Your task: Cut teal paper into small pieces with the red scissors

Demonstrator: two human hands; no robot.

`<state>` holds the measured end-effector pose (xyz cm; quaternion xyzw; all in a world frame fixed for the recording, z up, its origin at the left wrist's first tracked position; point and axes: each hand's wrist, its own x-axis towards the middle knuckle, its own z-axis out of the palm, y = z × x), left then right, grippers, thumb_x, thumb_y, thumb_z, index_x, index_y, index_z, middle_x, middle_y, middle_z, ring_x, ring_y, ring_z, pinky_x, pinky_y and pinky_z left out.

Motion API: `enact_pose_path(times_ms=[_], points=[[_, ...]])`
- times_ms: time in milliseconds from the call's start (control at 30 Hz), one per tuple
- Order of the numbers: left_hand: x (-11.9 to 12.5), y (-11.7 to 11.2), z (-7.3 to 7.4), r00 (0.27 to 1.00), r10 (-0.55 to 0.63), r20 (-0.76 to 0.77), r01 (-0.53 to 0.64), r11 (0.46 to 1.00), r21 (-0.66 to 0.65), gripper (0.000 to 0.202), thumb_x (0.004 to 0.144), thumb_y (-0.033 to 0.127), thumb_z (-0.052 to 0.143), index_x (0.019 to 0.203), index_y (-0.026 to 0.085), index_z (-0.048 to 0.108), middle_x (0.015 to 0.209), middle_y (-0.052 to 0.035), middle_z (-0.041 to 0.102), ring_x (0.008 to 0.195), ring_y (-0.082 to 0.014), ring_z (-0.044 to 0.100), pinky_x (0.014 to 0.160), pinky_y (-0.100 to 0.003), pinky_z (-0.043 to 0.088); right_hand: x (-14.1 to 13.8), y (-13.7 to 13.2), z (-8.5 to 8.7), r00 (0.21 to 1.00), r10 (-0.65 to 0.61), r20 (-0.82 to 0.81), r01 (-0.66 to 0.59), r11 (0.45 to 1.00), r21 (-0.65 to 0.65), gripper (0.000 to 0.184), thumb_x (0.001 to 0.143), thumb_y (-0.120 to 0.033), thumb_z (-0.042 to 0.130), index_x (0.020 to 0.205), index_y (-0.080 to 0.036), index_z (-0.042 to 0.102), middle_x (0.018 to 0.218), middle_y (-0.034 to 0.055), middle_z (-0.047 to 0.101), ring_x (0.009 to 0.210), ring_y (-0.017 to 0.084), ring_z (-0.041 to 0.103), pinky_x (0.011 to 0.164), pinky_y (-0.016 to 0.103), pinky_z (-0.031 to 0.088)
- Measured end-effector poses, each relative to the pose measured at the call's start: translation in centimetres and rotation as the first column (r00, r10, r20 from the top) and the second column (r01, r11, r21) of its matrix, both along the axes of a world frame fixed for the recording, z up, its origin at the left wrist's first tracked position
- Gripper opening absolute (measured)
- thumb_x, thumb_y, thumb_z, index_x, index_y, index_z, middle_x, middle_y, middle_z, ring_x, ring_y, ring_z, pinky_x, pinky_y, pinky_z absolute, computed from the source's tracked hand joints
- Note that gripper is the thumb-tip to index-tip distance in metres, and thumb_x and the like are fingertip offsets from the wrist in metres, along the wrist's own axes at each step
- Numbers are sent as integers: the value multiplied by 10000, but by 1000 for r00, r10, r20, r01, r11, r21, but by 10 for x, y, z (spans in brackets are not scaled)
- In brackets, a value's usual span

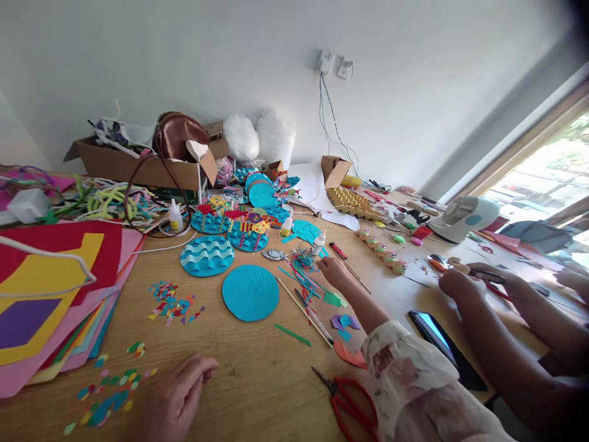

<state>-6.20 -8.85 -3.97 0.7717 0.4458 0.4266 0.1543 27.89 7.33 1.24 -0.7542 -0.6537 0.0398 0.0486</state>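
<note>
My left hand rests on the table at the lower left, its fingers curled together with nothing visible in them. Stretched forward, my right hand is closed beside a pile of thin blue paper strips. Just beyond its fingertips stands a small white glue bottle; whether they touch is unclear, and anything in the fingers is hidden. Between my hands lies a plain blue paper disc. Behind it is a blue disc with wavy strips. Wooden sticks and a green strip lie right of the plain disc.
Red-handled scissors lie near my right sleeve. Coloured paper sheets are stacked left, near paper bits. Another person's hands work at the right, beside a phone. A cardboard box stands against the wall.
</note>
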Motion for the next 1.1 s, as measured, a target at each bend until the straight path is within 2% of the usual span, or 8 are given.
enact_pose_path(times_ms=[133, 233, 300, 433, 533, 633, 833, 1100], points=[[-2, -1, -8, 999, -36, 2, 36, 998, -46, 192, 826, 180, 435, 890, 284, 583, 727, 28, 697, 604, -111, 658, 566, -117, 501, -9, -6, 10, 997, 80, -19, -79, 996, 44, 140, 875, -213, 467, 919, -124, 567, 843, 26, 591, 742, 134, 564, 670, 298, 458], [-1, -3, -12, 998, -37, 55, 42, 995, -89, 183, 845, 219, 434, 907, 284, 594, 767, 15, 690, 641, -118, 653, 605, -129, 503, -28, -34, 23, 981, 190, -36, -186, 978, 93, 224, 857, -93, 348, 900, -136, 563, 860, 41, 583, 775, 131, 543, 683, 258, 400], [2, -3, -11, 996, -9, 94, 17, 997, -79, 174, 853, 242, 437, 907, 275, 599, 811, 1, 688, 701, -128, 654, 657, -146, 504, -48, -61, 31, 959, 277, -63, -272, 959, 86, 159, 812, -100, 409, 825, -146, 561, 796, 25, 581, 719, 123, 533, 637, 230, 378], [7, -5, -4, 999, -30, 36, 34, 992, -124, 126, 839, 230, 464, 854, 254, 587, 760, 6, 674, 695, -137, 646, 642, -170, 507, -96, -117, 33, 807, 550, -216, -537, 835, 121, 117, 808, -136, 466, 727, -186, 534, 732, -6, 580, 676, 112, 521, 608, 206, 363], [9, -8, 1, 997, -57, -48, 45, 977, -211, 171, 829, 222, 456, 687, 233, 550, 608, 28, 612, 551, -134, 600, 520, -194, 487, -127, -143, 21, 708, 624, -332, -603, 778, 176, 160, 842, -135, 421, 720, -182, 512, 710, 6, 565, 644, 114, 513, 592, 204, 364], [10, -11, 1, 992, -31, -125, -7, 955, -296, 207, 836, 219, 443, 653, 221, 540, 583, 28, 600, 536, -142, 585, 507, -223, 473, -150, -150, -1, 665, 622, -414, -577, 779, 244, 148, 853, -131, 408, 758, -187, 507, 733, 14, 574, 665, 121, 525, 598, 203, 374], [10, -14, 1, 999, 34, -10, -36, 950, -309, 264, 841, 99, 374, 980, 232, 554, 863, -9, 673, 797, -134, 627, 729, -233, 491, -170, -152, -41, 612, 628, -480, -528, 777, 343, 161, 846, -113, 390, 764, -190, 505, 715, 15, 576, 645, 124, 546, 582, 204, 390], [15, -12, 8, 999, 32, 32, -21, 959, -281, 268, 802, 24, 391, 870, 199, 583, 782, -18, 625, 745, -133, 589, 681, -230, 463, -169, -155, -46, 551, 684, -478, -543, 729, 418, 169, 871, -157, 374, 781, -208, 507, 674, -2, 572, 605, 117, 559, 556, 199, 412]])
